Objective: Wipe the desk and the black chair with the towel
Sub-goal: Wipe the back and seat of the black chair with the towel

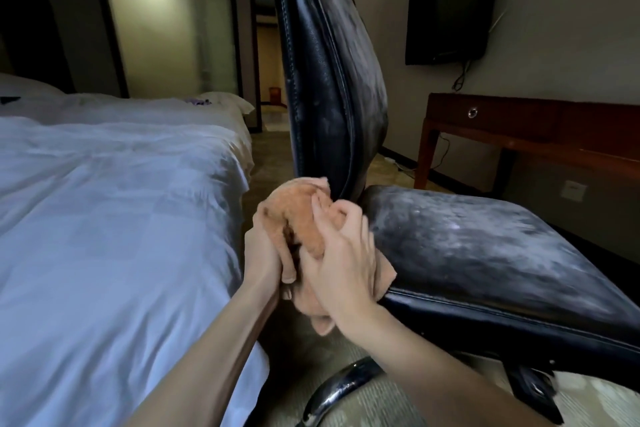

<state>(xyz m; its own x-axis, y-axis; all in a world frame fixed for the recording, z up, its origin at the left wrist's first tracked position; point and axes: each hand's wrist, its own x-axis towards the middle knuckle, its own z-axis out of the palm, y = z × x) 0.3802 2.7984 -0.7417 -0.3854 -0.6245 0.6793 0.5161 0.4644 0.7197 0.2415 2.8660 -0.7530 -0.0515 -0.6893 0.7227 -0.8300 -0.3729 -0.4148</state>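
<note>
A black leather chair (pixel 467 246) fills the middle and right, its tall backrest rising upward and its seat dulled by a grey dusty film. An orange-brown towel (pixel 298 215) is bunched at the seat's left corner, just below the backrest. My left hand (pixel 266 253) grips the towel from the left side. My right hand (pixel 343 253) presses over it from the right, fingers curled into the cloth. Part of the towel hangs below my hands. The wooden desk (pixel 519 128) stands against the right wall behind the chair.
A bed with white bedding (pixel 104 201) lies close on the left, leaving a narrow gap to the chair. The chair's chrome base leg (pixel 339 388) sticks out below. A dark TV (pixel 450 10) hangs on the wall above the desk. A doorway (pixel 270 62) opens beyond.
</note>
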